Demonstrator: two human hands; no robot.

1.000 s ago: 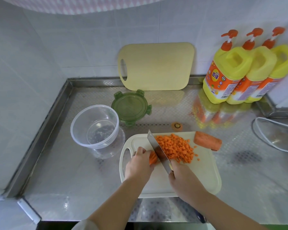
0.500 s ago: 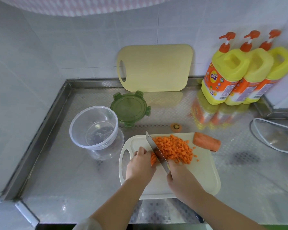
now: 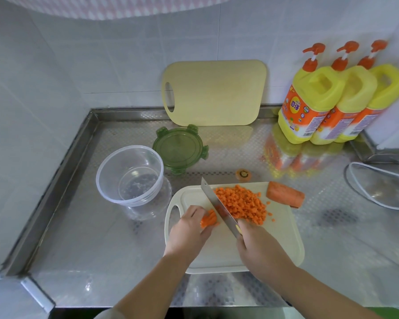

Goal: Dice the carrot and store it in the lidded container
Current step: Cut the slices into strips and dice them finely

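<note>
Dicing is in hand: on the board (image 3: 283, 238) the left hand (image 3: 189, 229) pinches carrot strips (image 3: 209, 221), the right hand (image 3: 260, 247) grips the knife (image 3: 213, 200) beside them, and the next cut must miss that hand

**Layout, head view**

I log the cutting board (image 3: 274, 238) at lower centre on the counter (image 3: 78, 238). On it, the diced pile (image 3: 242, 203) is at far middle and the carrot chunk (image 3: 285, 197) at the far right corner. The knife (image 3: 217, 203) is between the pile and the carrot strips (image 3: 209, 221). The container (image 3: 129, 178) is left of the board, with the lid (image 3: 179, 149) behind it to the right. The carrot end (image 3: 242, 174) is just beyond the board. The spare board (image 3: 214, 93) leans on the wall at upper centre. Three bottles (image 3: 346, 104) stand upper right.
</note>
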